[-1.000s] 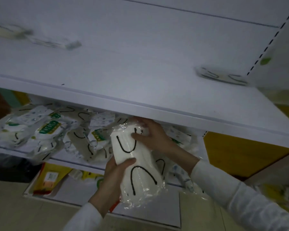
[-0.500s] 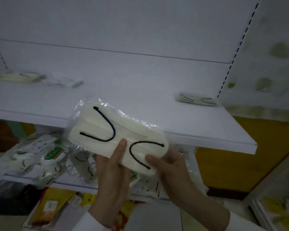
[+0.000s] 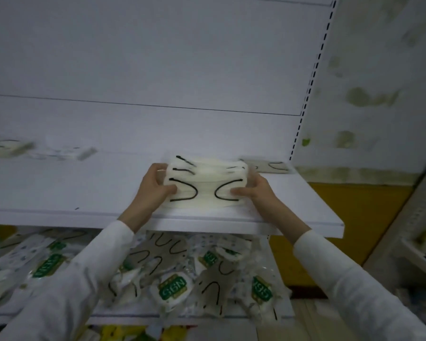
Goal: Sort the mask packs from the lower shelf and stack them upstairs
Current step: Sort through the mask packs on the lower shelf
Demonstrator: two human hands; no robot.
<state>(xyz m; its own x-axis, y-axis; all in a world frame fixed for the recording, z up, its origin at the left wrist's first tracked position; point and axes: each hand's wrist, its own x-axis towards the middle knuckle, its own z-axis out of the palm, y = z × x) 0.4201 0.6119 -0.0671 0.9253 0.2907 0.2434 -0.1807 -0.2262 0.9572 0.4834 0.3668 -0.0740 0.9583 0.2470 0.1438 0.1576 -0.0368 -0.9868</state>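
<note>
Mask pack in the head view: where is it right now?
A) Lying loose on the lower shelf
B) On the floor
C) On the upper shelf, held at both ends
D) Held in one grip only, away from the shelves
C: the mask pack sits on the upper shelf, with the left grip holding its left end and the right grip holding its right end.

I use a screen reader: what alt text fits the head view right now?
The left hand and right hand grip white mask packs with black ear loops on the upper shelf. Loose packs lie jumbled on the lower shelf below.
</note>
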